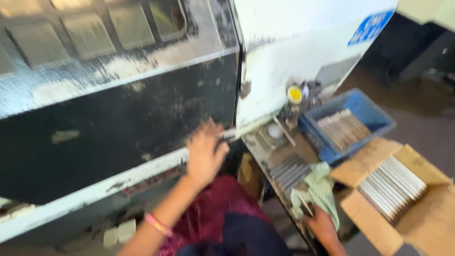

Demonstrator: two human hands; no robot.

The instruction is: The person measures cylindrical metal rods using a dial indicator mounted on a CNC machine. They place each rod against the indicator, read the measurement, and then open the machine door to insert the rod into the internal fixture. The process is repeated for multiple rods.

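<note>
My left hand (204,150) rests with spread fingers on the lower edge of a big black machine door (118,128), next to its pale worn ledge. A pink band circles that wrist. My right hand (320,224) lies low on a small work shelf (279,151) and grips the edge of a light green cloth (318,189). A row of grey metal rods (289,171) lies on the shelf just left of the cloth. The picture is blurred by motion.
A blue crate (353,102) holds several metal rods. An open cardboard box (429,223) at the right holds more rods. A dial gauge with a yellow face (295,95) stands on the shelf by the white machine panel (294,52).
</note>
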